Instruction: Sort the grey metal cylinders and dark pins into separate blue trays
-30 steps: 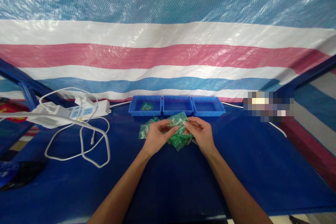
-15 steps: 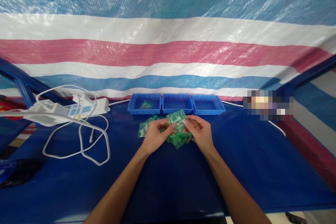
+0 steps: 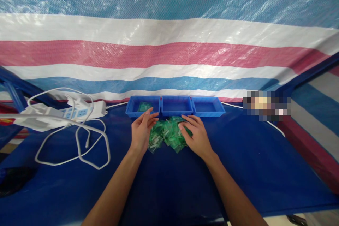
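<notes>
Green plastic packets (image 3: 167, 133) lie in a loose pile at frame centre, on a dark blue table (image 3: 265, 169), just below a row of three blue trays. Left hand (image 3: 142, 131) sits at the pile's left edge, palm turned inward toward the packets, fingers (image 3: 150, 116) straight and close together, not clamped on anything; fingertips reach up near the left tray (image 3: 143, 106). Right hand (image 3: 194, 135) lies palm down on the pile's right side, fingers slightly spread and resting on the top packets, nothing pinched. Both hands flank the pile, packets between them, both bare forearms running down to the bottom of the frame. Left tray holds one green packet (image 3: 144, 106), lying flat inside it. Middle tray (image 3: 177, 105) and right tray (image 3: 208, 106) show only blue floor. Trays touch side by side, against the back of the table at centre. White power strip (image 3: 79, 111) at middle left with white cables (image 3: 76, 137) looping over the table below it. Striped tarp (image 3: 169, 53), blue, white and red bands, fills the upper half of the frame behind the trays. Blurred patch at middle right, contents cannot be told. Dark object at lower left edge, too unclear to name.
</notes>
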Demonstrator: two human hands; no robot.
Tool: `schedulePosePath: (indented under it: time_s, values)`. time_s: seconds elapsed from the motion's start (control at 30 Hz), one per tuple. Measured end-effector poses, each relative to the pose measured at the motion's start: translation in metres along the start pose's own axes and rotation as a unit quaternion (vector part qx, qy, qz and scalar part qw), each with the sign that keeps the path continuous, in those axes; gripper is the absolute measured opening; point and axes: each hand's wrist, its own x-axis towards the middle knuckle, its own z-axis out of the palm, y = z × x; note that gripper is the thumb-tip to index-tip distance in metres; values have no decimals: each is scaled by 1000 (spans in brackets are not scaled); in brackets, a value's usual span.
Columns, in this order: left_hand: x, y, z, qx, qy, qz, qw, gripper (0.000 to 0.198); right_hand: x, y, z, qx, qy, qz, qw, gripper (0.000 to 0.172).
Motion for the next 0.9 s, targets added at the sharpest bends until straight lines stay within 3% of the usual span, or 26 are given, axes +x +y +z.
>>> schedulePosePath:
  time_s: [0.2,0.47,0.63,0.8,0.9]
  values:
    - [-4,-3,1,70,-45,33,996,38,1,0,-2,-4,-11,-7,1000,27]
    - [-15,-7,6,221,-100,142,960,35,1,-3,-13,46,96,-40,993,37]
    - [-21,-7,8,251,-133,143,948,34,-1,-12,-11,212,152,90,961,21]
    - [-26,-6,9,256,-197,137,936,27,-1,-15,-2,401,101,222,883,21]
    - [-27,-5,10,247,-235,126,932,26,0,-15,-1,433,79,247,863,25]
